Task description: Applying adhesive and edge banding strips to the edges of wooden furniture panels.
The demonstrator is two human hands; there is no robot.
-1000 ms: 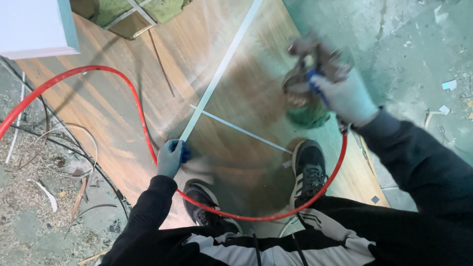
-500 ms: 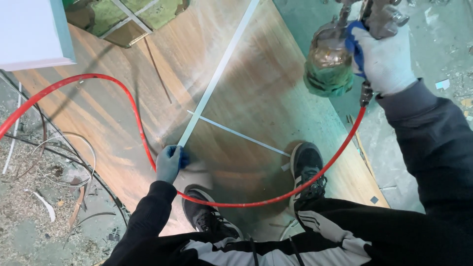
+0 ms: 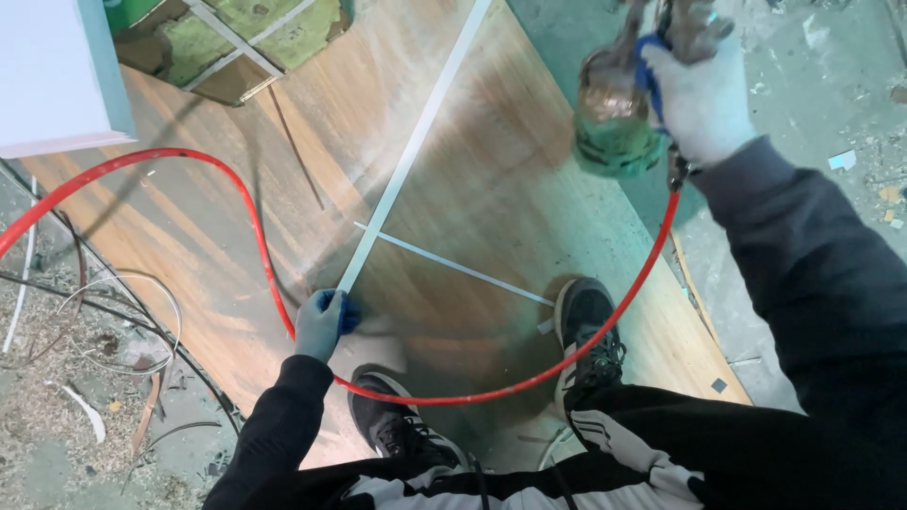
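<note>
The person squats on a large wooden panel (image 3: 491, 179) that lies flat on a dusty concrete floor (image 3: 812, 113), both black sneakers planted on its near part. The right hand (image 3: 699, 99), in a pale work glove with a blue palm, is raised at the far right and closed around the grip of a spray gun (image 3: 628, 104); the gun's rounded cup, coppery on top and stained green below, hangs just left of the glove, over the panel's right edge. A red air hose (image 3: 265, 274) leaves the bottom of the gun, sweeps down past the right sneaker (image 3: 588, 331), curves along the near side in front of the left sneaker (image 3: 392, 420), then climbs past the left hand and arcs away over the panel's left side toward the left edge of the view. The left hand (image 3: 321, 321), gloved in the same way, is low on the near left part of the panel, fingers curled and pinching the near end of a long white strip (image 3: 416, 161) that runs diagonally across the wood to the far edge. A second, thinner white strip (image 3: 453, 266) branches off it toward the right sneaker. A white board (image 3: 52, 76) lies at the far left, a green-stained framed piece (image 3: 255, 38) beyond the panel, and loose wires and wood shavings (image 3: 85, 359) litter the floor at the near left.
</note>
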